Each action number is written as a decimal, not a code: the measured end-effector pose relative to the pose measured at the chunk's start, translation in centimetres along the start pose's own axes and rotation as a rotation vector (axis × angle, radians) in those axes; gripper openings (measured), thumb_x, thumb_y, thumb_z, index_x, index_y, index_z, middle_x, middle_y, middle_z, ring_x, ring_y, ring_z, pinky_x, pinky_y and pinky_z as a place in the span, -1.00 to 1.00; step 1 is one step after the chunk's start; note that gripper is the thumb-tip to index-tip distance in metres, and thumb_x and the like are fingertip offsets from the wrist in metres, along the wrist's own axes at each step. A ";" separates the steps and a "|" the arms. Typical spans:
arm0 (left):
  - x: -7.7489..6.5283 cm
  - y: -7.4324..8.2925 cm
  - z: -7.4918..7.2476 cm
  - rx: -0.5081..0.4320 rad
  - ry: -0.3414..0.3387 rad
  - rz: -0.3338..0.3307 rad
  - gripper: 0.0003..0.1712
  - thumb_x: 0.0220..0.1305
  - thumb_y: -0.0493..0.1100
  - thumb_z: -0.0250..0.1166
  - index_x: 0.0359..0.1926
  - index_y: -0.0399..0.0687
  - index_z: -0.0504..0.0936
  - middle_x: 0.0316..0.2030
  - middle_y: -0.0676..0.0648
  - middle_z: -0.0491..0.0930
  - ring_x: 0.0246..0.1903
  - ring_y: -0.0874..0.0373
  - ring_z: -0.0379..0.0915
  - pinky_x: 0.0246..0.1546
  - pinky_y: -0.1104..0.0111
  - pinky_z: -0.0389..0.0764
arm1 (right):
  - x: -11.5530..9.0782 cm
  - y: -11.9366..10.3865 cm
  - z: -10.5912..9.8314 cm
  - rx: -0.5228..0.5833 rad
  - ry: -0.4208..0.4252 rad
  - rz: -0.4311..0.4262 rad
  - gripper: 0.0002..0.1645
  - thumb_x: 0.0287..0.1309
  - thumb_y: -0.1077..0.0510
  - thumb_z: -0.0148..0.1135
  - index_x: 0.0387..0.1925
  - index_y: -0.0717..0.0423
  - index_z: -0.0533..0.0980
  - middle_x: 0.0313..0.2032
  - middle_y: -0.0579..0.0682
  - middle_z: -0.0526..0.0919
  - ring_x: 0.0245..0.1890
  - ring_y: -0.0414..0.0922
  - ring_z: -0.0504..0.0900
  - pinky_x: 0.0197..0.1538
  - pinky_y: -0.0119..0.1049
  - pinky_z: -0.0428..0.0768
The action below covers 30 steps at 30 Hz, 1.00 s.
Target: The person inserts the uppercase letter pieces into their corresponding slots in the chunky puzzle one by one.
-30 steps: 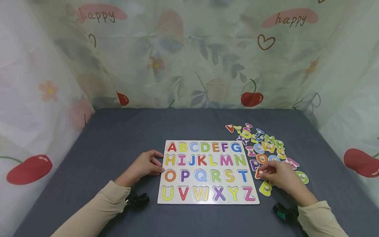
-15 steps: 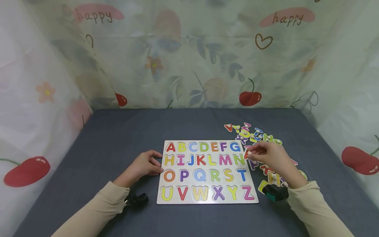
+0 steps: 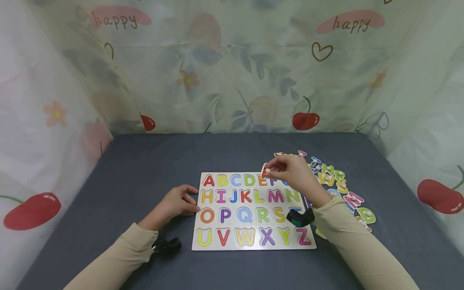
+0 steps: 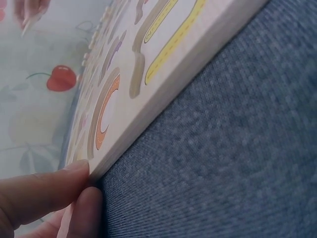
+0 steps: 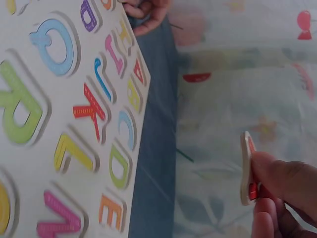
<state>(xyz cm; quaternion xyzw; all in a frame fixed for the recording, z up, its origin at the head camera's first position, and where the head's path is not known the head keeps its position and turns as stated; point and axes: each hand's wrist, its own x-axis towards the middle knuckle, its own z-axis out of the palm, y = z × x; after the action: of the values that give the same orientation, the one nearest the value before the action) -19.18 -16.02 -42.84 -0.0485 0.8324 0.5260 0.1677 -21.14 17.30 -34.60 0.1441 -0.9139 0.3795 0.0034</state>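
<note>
A white alphabet puzzle board [image 3: 253, 221] with coloured letter recesses lies flat on the table. My left hand [image 3: 178, 201] holds the board's left edge; in the left wrist view, thumb [image 4: 69, 181] and fingers meet at that edge, beside the orange O recess. Above the board's top row, around the E and F recesses, my right hand [image 3: 291, 173] pinches a red letter piece [image 3: 264, 170] with a white rim. That piece [image 5: 245, 168] is tilted nearly edge-on in the right wrist view, so its letter cannot be read. It stays apart from the board.
Loose knobbed letter pieces, such as a pink M [image 3: 353, 199] and a green D [image 3: 366, 215], lie scattered right of the board. The right forearm [image 3: 355, 233] covers some of them. A patterned curtain [image 3: 232, 80] hangs behind the dark table [image 3: 156, 161].
My right hand has lifted the red letter piece from the scattered pieces and carried it left over the board's top row. My left hand has stayed at the board's edge.
</note>
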 end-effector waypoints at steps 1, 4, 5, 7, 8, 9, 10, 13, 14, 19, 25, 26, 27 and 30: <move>0.0 0.0 0.0 -0.001 -0.001 -0.001 -0.38 -0.12 -0.39 0.46 0.02 -0.21 0.43 -0.41 -0.17 0.51 -0.50 0.11 0.53 -0.42 0.28 0.62 | 0.4 -0.3 0.5 0.006 -0.001 -0.006 -0.80 -0.03 0.11 0.40 -0.31 0.06 0.62 -0.47 -0.10 0.61 -0.45 -0.18 0.58 -0.36 -0.28 0.55; 0.0 0.0 0.0 -0.002 -0.001 0.000 -0.38 -0.12 -0.38 0.46 0.03 -0.21 0.43 -0.40 -0.17 0.50 -0.49 0.10 0.53 -0.42 0.28 0.62 | 1.5 -1.0 2.0 0.011 -0.012 -0.022 -0.82 -0.03 0.09 0.40 -0.34 0.02 0.62 -0.47 -0.12 0.60 -0.45 -0.19 0.56 -0.36 -0.30 0.55; 0.0 0.0 0.0 0.001 -0.001 0.003 -0.38 -0.12 -0.38 0.46 0.03 -0.20 0.43 -0.40 -0.17 0.50 -0.49 0.10 0.53 -0.42 0.28 0.62 | 1.8 -1.2 2.5 0.019 -0.019 -0.025 -0.84 -0.02 0.09 0.39 -0.35 0.01 0.61 -0.48 -0.13 0.60 -0.45 -0.19 0.55 -0.36 -0.30 0.54; 0.0 -0.1 -0.1 0.007 0.001 0.010 -0.37 -0.12 -0.37 0.46 0.03 -0.21 0.43 -0.40 -0.17 0.49 -0.49 0.10 0.53 -0.41 0.29 0.62 | 2.5 -1.5 3.7 0.028 -0.036 -0.035 -0.86 -0.02 0.09 0.39 -0.36 -0.01 0.61 -0.48 -0.14 0.60 -0.45 -0.20 0.55 -0.35 -0.30 0.54; 0.0 -0.2 -0.1 0.009 0.001 0.013 -0.37 -0.12 -0.37 0.46 0.03 -0.21 0.42 -0.40 -0.17 0.49 -0.48 0.10 0.53 -0.41 0.29 0.62 | 2.8 -1.6 4.3 0.034 -0.043 -0.039 -0.86 -0.02 0.09 0.39 -0.37 -0.02 0.61 -0.48 -0.15 0.60 -0.45 -0.20 0.55 -0.35 -0.31 0.54; 0.1 -0.3 -0.1 0.013 0.000 0.017 -0.37 -0.12 -0.37 0.46 0.04 -0.21 0.42 -0.40 -0.17 0.49 -0.48 0.10 0.53 -0.41 0.29 0.62 | 3.0 -1.8 4.9 0.044 -0.051 -0.040 -0.87 -0.02 0.09 0.39 -0.38 -0.02 0.60 -0.49 -0.15 0.60 -0.45 -0.21 0.55 -0.34 -0.32 0.54; 0.1 -0.4 -0.1 0.014 0.002 0.018 -0.36 -0.12 -0.36 0.47 0.04 -0.21 0.42 -0.40 -0.17 0.49 -0.48 0.10 0.53 -0.41 0.30 0.62 | 3.3 -1.9 5.4 0.052 -0.057 -0.044 -0.88 -0.02 0.10 0.39 -0.39 -0.02 0.60 -0.49 -0.15 0.60 -0.45 -0.21 0.56 -0.34 -0.33 0.54; 0.2 -0.5 -0.1 0.016 0.004 0.017 -0.36 -0.13 -0.37 0.47 0.04 -0.21 0.42 -0.40 -0.17 0.48 -0.48 0.09 0.52 -0.41 0.30 0.62 | 4.1 -2.3 7.2 0.075 -0.072 -0.045 -0.89 -0.02 0.12 0.39 -0.40 -0.01 0.60 -0.51 -0.16 0.60 -0.46 -0.23 0.56 -0.36 -0.36 0.54; 0.3 -0.5 -0.1 0.013 0.008 0.009 -0.36 -0.13 -0.37 0.47 0.03 -0.20 0.43 -0.40 -0.17 0.49 -0.49 0.09 0.52 -0.42 0.30 0.62 | 4.4 -2.5 7.8 0.079 -0.075 -0.047 -0.89 -0.03 0.13 0.39 -0.41 -0.01 0.60 -0.51 -0.16 0.59 -0.47 -0.23 0.55 -0.37 -0.37 0.53; 0.4 -0.5 0.0 0.019 0.022 -0.005 -0.38 -0.14 -0.39 0.47 0.02 -0.19 0.45 -0.41 -0.16 0.49 -0.51 0.11 0.52 -0.44 0.29 0.62 | 5.7 -3.3 10.5 0.077 -0.094 -0.081 -0.88 -0.04 0.13 0.40 -0.42 0.01 0.61 -0.53 -0.17 0.59 -0.48 -0.26 0.54 -0.38 -0.42 0.51; 0.3 -0.5 0.0 -0.001 0.008 0.007 -0.37 -0.14 -0.39 0.47 0.02 -0.21 0.45 -0.42 -0.16 0.49 -0.51 0.12 0.53 -0.43 0.29 0.62 | 6.8 -4.2 12.8 0.082 -0.142 -0.085 -0.90 0.01 0.14 0.37 -0.38 0.03 0.60 -0.51 -0.17 0.58 -0.47 -0.26 0.52 -0.37 -0.46 0.48; 0.3 -0.5 0.0 -0.004 0.006 0.009 -0.37 -0.14 -0.39 0.47 0.02 -0.21 0.45 -0.42 -0.17 0.49 -0.51 0.12 0.53 -0.42 0.29 0.63 | 6.9 -4.4 13.0 0.078 -0.146 -0.079 -0.90 0.02 0.13 0.36 -0.38 0.02 0.60 -0.51 -0.17 0.58 -0.47 -0.27 0.52 -0.36 -0.46 0.48; 0.3 -0.5 0.0 -0.004 0.005 0.012 -0.37 -0.14 -0.38 0.47 0.02 -0.21 0.45 -0.42 -0.17 0.49 -0.51 0.12 0.54 -0.42 0.28 0.63 | 7.0 -4.5 13.2 0.076 -0.147 -0.078 -0.90 0.03 0.13 0.36 -0.38 0.03 0.60 -0.50 -0.17 0.58 -0.47 -0.27 0.51 -0.36 -0.47 0.47; 0.2 -0.4 0.0 0.003 0.005 0.016 -0.37 -0.14 -0.37 0.48 0.03 -0.22 0.44 -0.41 -0.17 0.49 -0.51 0.12 0.53 -0.42 0.28 0.62 | 7.4 -4.7 13.9 0.064 -0.144 -0.057 -0.89 0.02 0.12 0.36 -0.38 0.04 0.60 -0.51 -0.16 0.57 -0.48 -0.26 0.50 -0.37 -0.48 0.47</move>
<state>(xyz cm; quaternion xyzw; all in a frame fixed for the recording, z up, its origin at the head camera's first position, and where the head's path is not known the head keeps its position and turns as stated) -19.28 -16.18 -43.26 -0.0430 0.8339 0.5261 0.1612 -25.53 2.60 -40.35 0.1971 -0.8948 0.3968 -0.0560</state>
